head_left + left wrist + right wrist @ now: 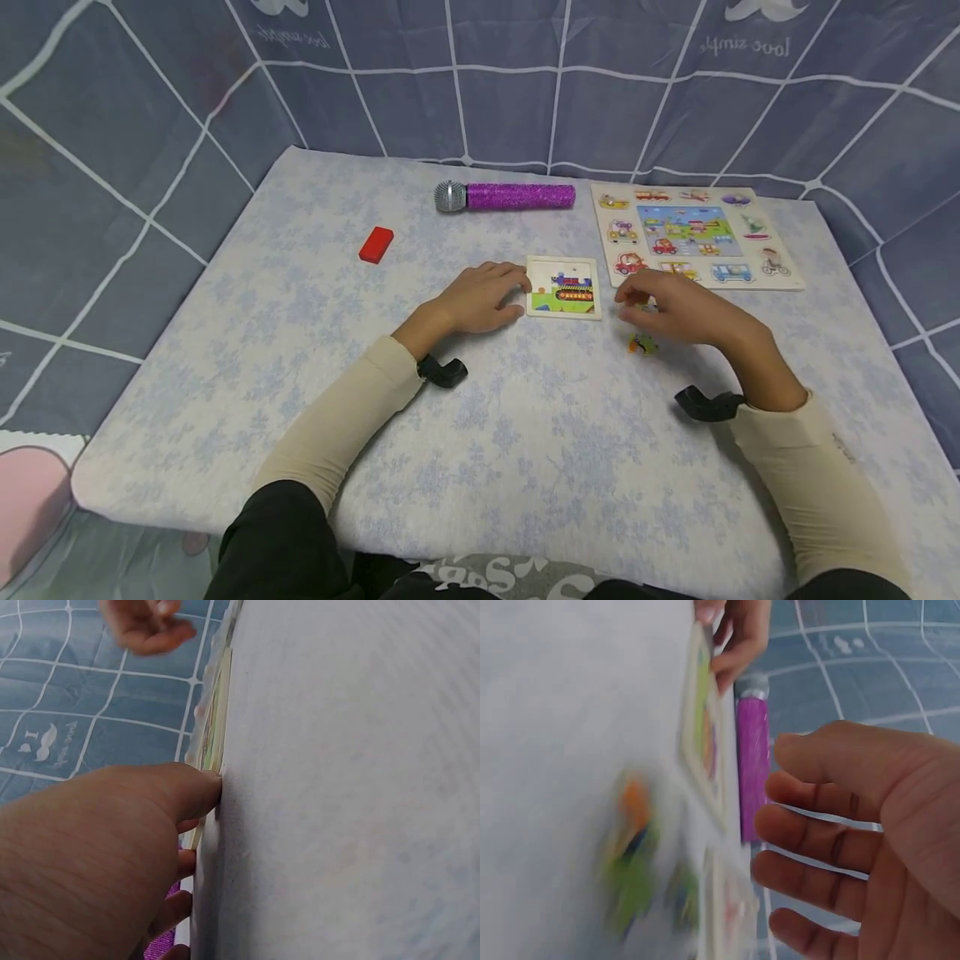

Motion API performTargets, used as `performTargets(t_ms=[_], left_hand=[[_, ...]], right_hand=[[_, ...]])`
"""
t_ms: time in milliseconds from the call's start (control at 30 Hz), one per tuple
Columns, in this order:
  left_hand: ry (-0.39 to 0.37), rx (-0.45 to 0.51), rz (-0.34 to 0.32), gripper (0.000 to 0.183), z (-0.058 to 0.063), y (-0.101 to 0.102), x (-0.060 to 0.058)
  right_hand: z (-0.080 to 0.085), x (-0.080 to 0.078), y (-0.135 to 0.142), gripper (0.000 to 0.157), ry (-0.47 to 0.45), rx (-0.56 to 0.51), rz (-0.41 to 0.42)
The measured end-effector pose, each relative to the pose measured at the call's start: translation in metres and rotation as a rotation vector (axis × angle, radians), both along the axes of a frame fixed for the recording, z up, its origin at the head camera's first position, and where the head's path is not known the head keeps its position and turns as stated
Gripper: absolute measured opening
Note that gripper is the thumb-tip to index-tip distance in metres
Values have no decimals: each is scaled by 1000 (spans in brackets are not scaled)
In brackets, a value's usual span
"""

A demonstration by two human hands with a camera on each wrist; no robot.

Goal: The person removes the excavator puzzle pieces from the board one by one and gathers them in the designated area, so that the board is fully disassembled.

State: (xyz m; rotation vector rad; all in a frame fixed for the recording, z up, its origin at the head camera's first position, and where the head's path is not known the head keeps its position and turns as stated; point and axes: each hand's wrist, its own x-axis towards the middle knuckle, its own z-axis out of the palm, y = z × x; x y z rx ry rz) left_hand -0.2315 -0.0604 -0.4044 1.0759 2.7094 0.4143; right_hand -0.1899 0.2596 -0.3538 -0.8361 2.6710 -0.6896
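A small square picture puzzle (564, 289) in a pale frame, showing a train-like vehicle on green, lies flat mid-table. My left hand (480, 298) touches its left edge with thumb and fingertips; the left wrist view shows the thumb (201, 793) against that edge. To the right of the puzzle, my right hand (678, 308) hovers with loosely bent fingers and nothing in them, as the right wrist view confirms. Below it lies a small colourful puzzle piece (642, 344), blurred in the right wrist view. A second small piece (682, 892) is beside it, mostly hidden from the head view.
A larger vehicle puzzle board (780, 233) lies at the back right. At the back is a purple glittery microphone (517, 197). A red block (377, 244) lies left of my left hand. Grey-blue checked cloth (510, 108) rises behind the table.
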Motion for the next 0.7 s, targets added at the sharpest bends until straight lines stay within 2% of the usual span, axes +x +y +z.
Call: performTargets(t_ms=[167,333,467,567,700], left_hand=[[-7,3,1,39,-3,-2,0],[-2,13,-3,39,-7,-2,0],[5,12,-10,38,-6,-1,1],[9,14,-5,39,-3,-1,1],[2,11,1,39,-1,-2,1]], right_hand=[[-1,-30,-37,25,32,-25,48],[-13,-53,-63,41,55,67,27],[-21,-59,-66,37,34,138,-43],[-23,-58,-64,29,21,135,-81],[-25,-59,-64,25,24,128,-97]])
